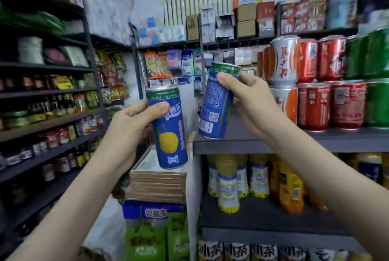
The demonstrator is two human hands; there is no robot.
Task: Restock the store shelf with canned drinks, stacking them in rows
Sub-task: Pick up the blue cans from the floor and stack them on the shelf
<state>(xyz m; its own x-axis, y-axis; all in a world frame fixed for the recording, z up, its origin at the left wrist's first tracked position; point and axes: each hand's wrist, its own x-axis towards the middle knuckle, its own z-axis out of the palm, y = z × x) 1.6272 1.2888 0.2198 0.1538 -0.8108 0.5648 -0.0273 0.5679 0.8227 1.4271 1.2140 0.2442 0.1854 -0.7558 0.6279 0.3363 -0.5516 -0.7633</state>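
Two slim blue cans with green bands under their silver tops are being held up in front of the drinks shelf (pixel 315 145). The left can (pixel 170 134) is showing a yellow fruit and is hanging in the air left of the shelf's end, leaning slightly. The right can (pixel 215 105) is showing small print and a barcode, and is tilting with its top to the right and its base at the shelf's near left corner; whether it is touching the board is unclear.

The left hand (pixel 134 122) is gripping its can near the top, thumb across the front and fingers curled behind. The right hand (pixel 250 96) is wrapping its can's upper part the same way.

Farther right, white-and-orange cans (pixel 284 65), red cans (pixel 320 105) and green cans (pixel 376 103) are standing stacked two high. Yellow bottles (pixel 228 180) are sitting on the shelf below.
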